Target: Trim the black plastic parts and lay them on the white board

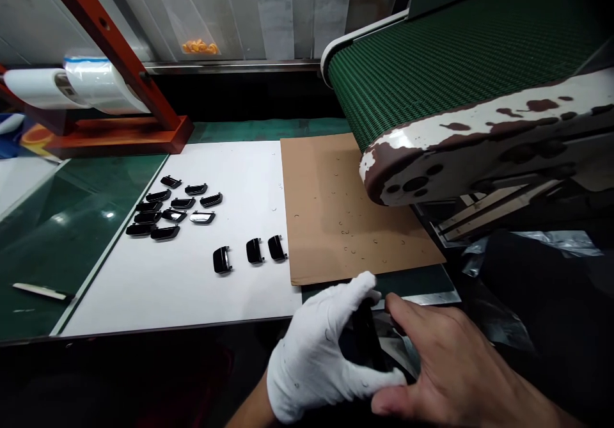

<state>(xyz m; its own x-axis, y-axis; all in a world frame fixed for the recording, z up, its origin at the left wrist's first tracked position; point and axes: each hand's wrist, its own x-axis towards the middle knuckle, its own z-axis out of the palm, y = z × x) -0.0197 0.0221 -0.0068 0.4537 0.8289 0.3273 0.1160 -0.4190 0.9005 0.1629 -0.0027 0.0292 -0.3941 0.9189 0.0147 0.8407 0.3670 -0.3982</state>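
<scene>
— Where do things stand with this part?

— By my reading, you are mid-handling on one part. Your left hand (326, 351), in a white glove, is curled shut round a slim black glossy piece (367, 335). It holds the piece upright past the near edge of the green worktop (71, 223), just in front of the flat brown cardboard sheet (345, 223). Your right hand (455, 364), bare, lies open beside it, with the forefinger tip near the piece's top end and the thumb down by the glove. It is closed on nothing that I can see.

— What does the handling call for?

— A steady hold from the glove, I'd say. Keep your bare fingertips to the edges, since that gloss would likely take prints.

— Is anything in containers?

— Only a clear plastic bag (189, 15) at the far edge, with small orange bits (199, 47) at its bottom. The other parts lie loose on the white sheet (192, 293). A cluster of small black glossy parts (170, 207) sits toward its far left corner. A row of three black parts (249, 251) runs to its right edge, and the last one is just beside the cardboard. No tray or box for them shows.
</scene>
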